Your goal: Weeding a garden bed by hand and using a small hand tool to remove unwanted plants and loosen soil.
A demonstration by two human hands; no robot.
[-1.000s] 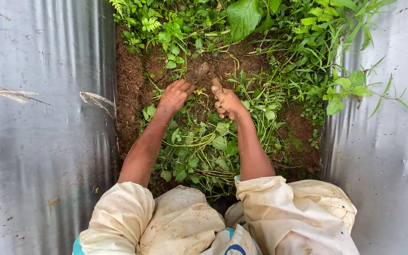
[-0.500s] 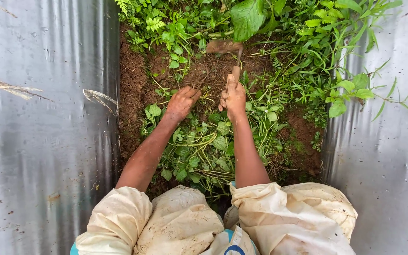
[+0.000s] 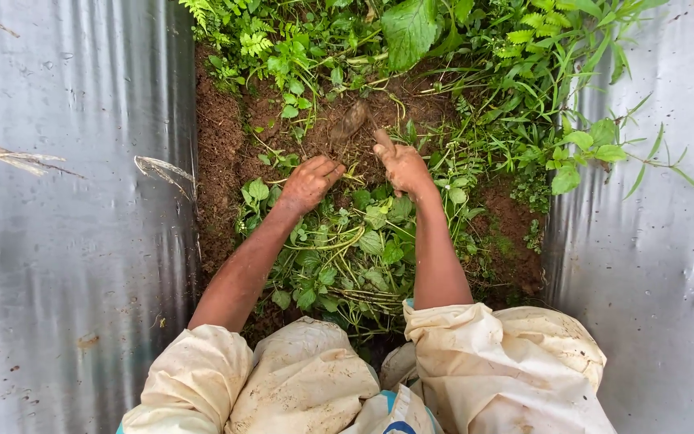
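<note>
Since a moment before, both my hands had drawn back toward me from the far bare soil (image 3: 226, 128), and a brown clod (image 3: 350, 120) now lay exposed on the dirt just beyond my fingers; I judged that patch worked loose, with the pile of pulled weeds (image 3: 355, 257) lying near me between my forearms. My left hand (image 3: 308, 183) rested knuckles up on the weeds at the soil's near edge, its grip curled loosely shut, fingers folded under; whether any stem was caught inside I cannot tell. My right hand (image 3: 402, 167) sat just right of it, muddy, fingers (image 3: 385, 141) pressed together and pointing far toward the clod, near it but seemingly apart from it, and I saw nothing held. Standing plants (image 3: 524, 88) crowded the far and right side of the bed, and silver sheeting (image 3: 66, 241) flanked the strip on both sides.
</note>
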